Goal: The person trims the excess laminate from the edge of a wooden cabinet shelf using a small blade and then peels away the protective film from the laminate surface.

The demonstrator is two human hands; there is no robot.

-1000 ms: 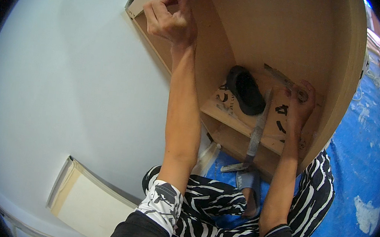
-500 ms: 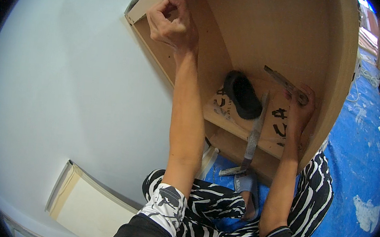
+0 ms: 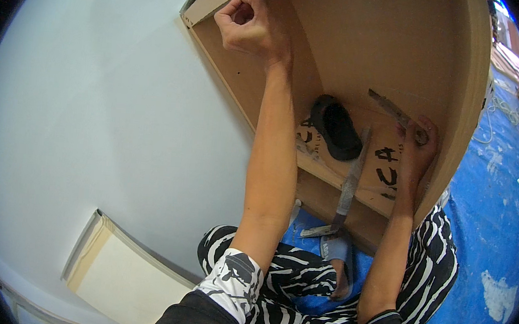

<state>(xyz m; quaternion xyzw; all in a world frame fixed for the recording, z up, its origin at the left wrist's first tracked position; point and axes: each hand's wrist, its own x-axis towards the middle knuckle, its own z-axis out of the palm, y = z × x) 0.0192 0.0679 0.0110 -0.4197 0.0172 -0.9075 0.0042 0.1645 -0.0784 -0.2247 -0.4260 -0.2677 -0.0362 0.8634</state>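
My left hand (image 3: 254, 29) is closed in a pinch at the upper left rim of a brown wooden box-like unit (image 3: 381, 37), close to a pale strip (image 3: 227, 0). Whatever lies between its fingertips is too small to make out. Inside the unit on the right, my right hand (image 3: 419, 152) is closed around a slim grey tool with a rounded end (image 3: 394, 109), pointing up and left. A black hollow oval thing (image 3: 338, 129) rests on the unit's printed inner surface. Beside it, a long grey scraper-like tool (image 3: 350, 185) lies across the front edge.
A pale wall (image 3: 123, 101) fills the left. Lower left, a cream panel (image 3: 126, 280) stands out from it. Blue sheeting (image 3: 484, 200) with white stains covers the floor; a pale cord (image 3: 498, 109) lies at the far right. My slippered foot (image 3: 337, 252) is below the unit.
My left hand and forearm have shifted to the right in the picture, the hand still pinched near the rim. The right hand and its tool have moved slightly right and down.
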